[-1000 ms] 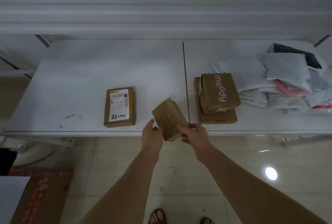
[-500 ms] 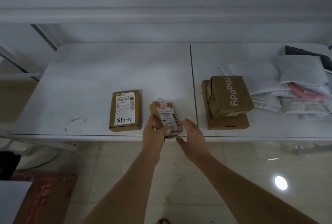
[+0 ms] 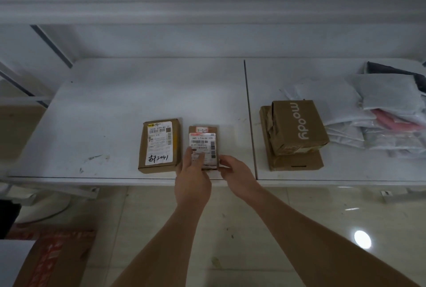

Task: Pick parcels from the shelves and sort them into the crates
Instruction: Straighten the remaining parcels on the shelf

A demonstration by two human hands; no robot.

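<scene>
A small brown parcel with a white barcode label lies flat, label up, on the white shelf near its front edge. My left hand holds the parcel's lower left, with thumb at the side and fingers over the label. My right hand pinches its lower right corner. Close to its left lies a larger brown parcel with handwriting on its label.
Right of the shelf seam a brown "moody" box sits on a flat carton, with a heap of grey and pink mailer bags behind. A cardboard box with red tape stands on the floor at lower left.
The small parcel was turned over from its plain side to label up and lowered from the air onto the shelf beside the larger parcel. Both hands stayed on it.
</scene>
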